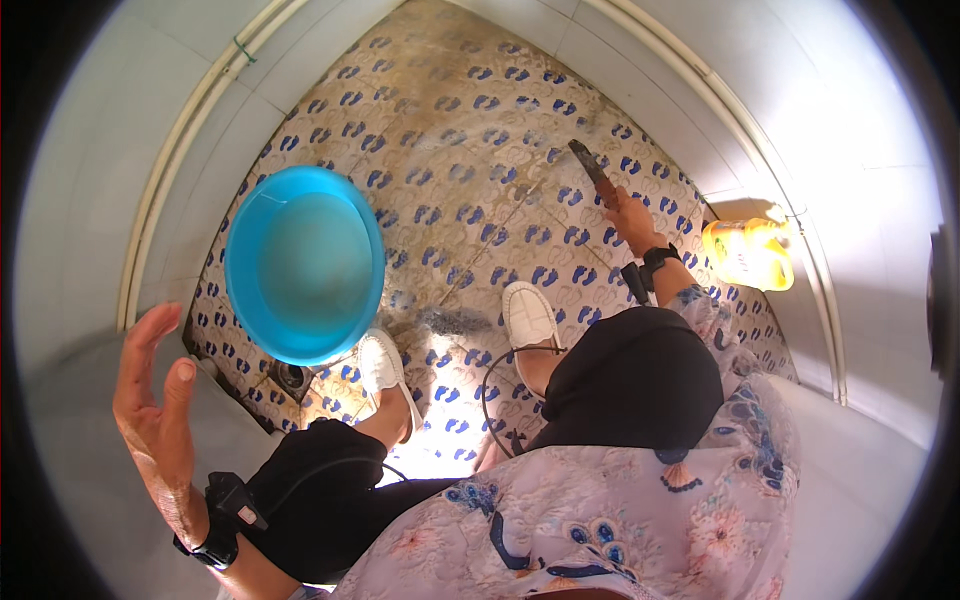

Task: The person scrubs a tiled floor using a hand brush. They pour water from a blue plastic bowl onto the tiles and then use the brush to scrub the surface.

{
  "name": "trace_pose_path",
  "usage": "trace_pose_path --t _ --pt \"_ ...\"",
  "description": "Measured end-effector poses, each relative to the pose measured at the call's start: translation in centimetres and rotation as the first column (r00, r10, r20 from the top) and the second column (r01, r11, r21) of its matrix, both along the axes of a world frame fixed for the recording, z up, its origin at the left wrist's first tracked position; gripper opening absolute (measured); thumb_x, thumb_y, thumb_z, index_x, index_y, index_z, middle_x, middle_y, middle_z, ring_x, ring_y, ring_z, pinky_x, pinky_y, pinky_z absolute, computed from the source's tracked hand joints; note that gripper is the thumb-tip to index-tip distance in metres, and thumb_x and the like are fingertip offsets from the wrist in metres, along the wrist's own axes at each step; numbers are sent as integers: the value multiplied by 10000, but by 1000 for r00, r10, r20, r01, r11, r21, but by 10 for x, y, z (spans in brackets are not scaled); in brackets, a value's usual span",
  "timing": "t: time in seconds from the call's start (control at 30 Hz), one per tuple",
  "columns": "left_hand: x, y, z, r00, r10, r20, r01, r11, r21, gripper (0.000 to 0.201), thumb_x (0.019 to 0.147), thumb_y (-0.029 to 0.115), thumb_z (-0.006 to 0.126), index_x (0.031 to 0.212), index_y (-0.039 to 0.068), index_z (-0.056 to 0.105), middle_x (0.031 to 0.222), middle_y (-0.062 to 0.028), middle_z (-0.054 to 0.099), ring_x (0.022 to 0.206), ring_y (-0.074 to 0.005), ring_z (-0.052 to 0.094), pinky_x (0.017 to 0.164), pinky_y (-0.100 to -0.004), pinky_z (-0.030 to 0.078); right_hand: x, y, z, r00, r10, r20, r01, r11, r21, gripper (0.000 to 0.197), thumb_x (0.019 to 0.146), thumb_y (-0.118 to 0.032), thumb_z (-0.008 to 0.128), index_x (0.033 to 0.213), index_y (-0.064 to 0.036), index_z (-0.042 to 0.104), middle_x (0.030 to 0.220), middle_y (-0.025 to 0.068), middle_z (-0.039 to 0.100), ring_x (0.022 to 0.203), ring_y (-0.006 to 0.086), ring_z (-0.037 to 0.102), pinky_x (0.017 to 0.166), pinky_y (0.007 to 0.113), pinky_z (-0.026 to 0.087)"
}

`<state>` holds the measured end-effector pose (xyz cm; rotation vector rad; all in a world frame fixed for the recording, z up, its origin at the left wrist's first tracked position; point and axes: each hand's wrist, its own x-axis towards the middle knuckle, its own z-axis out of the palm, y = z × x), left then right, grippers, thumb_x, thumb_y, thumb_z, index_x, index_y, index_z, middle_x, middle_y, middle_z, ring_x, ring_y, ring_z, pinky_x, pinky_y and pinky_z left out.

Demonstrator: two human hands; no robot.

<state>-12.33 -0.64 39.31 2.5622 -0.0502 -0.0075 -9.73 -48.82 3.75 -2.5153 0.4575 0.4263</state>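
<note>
My right hand [634, 222] is closed round the reddish-brown handle of a narrow tool [592, 165], held over the patterned floor at the right. The tool's far end is dark and slim; whether it carries bristles or a blade I cannot make out. Raised at the left by the wall, my left hand [158, 405] has its fingers stretched out and thumb apart, with nothing in it. Beyond that hand stands a round blue basin [310, 262] with cloudy liquid inside. The tiled floor [450, 210] bears blue footprint shapes and looks wet, with brownish stains toward the far corner.
A yellow bottle [748, 252] stands against the right wall, close to my right forearm. Pale pipes [165, 190] run along both walls. A floor drain [291, 378] lies just below the basin. My white shoes [531, 316] are on the floor, and a thin dark cable [487, 385] loops nearby.
</note>
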Motion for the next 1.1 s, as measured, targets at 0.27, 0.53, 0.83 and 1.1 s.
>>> trace_pose_path --t 0.27,0.53,0.83,1.1 --pt "9 -2 -5 1000 -20 -24 20 1000 16 401 768 233 581 1078 -10 508 1066 -125 535 1030 -227 474 909 -349 327 -14 61 -21 985 161 -60 -168 978 -127 286 755 -193 463 989 -28 453 768 181 580 737 355 562 649 443 436" --pt "1 2 0 1000 16 -7 -16 1000 -15 387 771 204 573 1085 -11 504 1068 -118 535 1022 -217 476 912 -344 325 -11 42 -44 995 -99 30 85 946 313 290 735 -148 504 979 -1 449 726 212 561 677 362 563 572 390 458" --pt "8 11 -17 997 35 -69 -36 999 -13 359 767 147 556 1083 -15 502 1058 -109 540 1013 -201 484 908 -328 332 2 38 11 959 -278 -61 278 870 407 218 805 -200 472 894 -2 455 708 194 528 654 285 537 513 357 431" --pt "15 3 -13 997 70 -14 -71 994 -78 358 768 153 569 1080 -12 508 1055 -110 542 1011 -205 486 910 -325 333 -31 98 -14 970 226 89 -238 957 164 212 812 -208 446 915 -27 483 770 215 529 727 399 518 663 457 414"
